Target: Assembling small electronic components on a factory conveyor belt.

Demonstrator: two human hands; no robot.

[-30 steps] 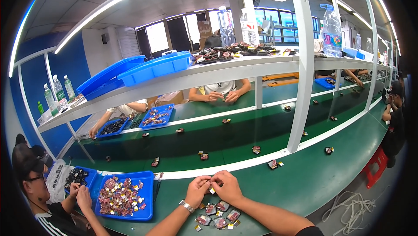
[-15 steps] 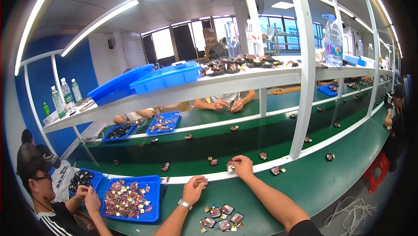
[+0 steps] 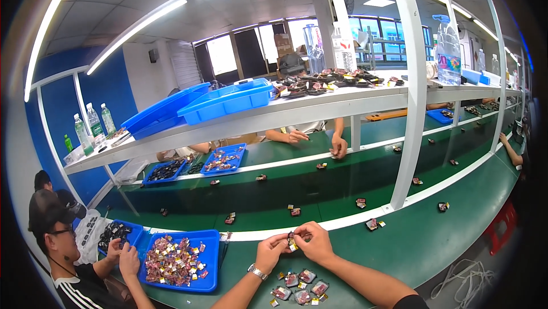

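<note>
My left hand [image 3: 272, 251], with a metal watch on its wrist, and my right hand [image 3: 315, 243] meet over the near green bench. Between their fingertips they pinch a small electronic unit [image 3: 293, 243] with a dark body and a yellow-and-white tab; the fingers partly hide it. Just below my hands, between my forearms, lies a cluster of several similar units [image 3: 302, 296], dark-cased with reddish boards and pale tabs. To the left stands a blue tray [image 3: 212, 260] heaped with small reddish and yellow-white parts.
Beyond a white rail [image 3: 251, 235], the green conveyor [image 3: 268, 200] carries scattered units. A white post [image 3: 406, 138] rises right of my hands, supporting a shelf [image 3: 240, 116] with blue trays and bottles. A co-worker [image 3: 57, 240] sits left; another person's hand [image 3: 338, 148] reaches over the far side.
My right hand has drawn back from the rail with the unit, toward my left hand. Both hands now grip it. The far person's hand has moved toward the conveyor. The view has shifted slightly.
</note>
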